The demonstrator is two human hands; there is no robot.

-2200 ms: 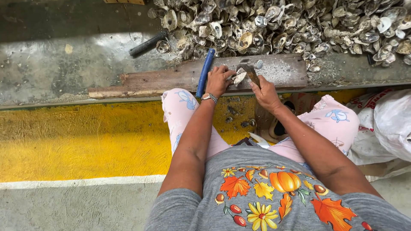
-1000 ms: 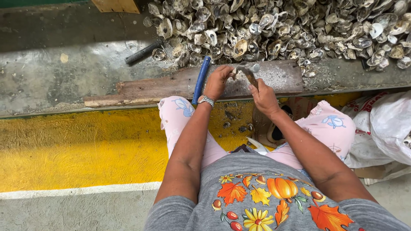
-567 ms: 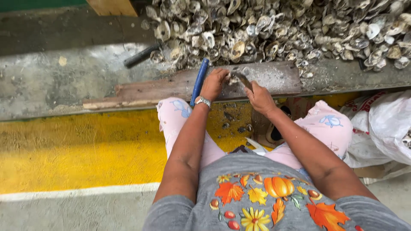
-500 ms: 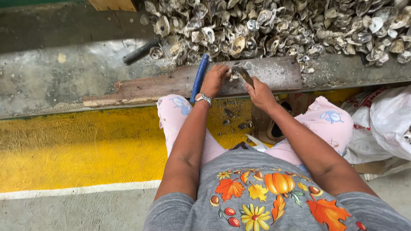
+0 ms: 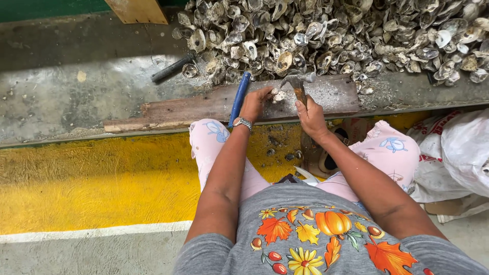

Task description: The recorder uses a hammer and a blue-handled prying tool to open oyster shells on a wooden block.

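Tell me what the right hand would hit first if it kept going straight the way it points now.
Probably the wooden board just ahead: the right hand points up the picture, holding a hammer over it. Beyond lies the shell pile. Height above the board is unclear.

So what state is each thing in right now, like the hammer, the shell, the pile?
Left hand: gripping an oyster shell on the board.
Oyster shell: pinned on the board, whether opened I cannot tell.
Right hand: closed around the hammer handle.
Hammer: raised, head just above the shell.
Wooden board: lying flat.
Shell pile: loose, heaped behind the board.
Blue-handled tool: lying unused.
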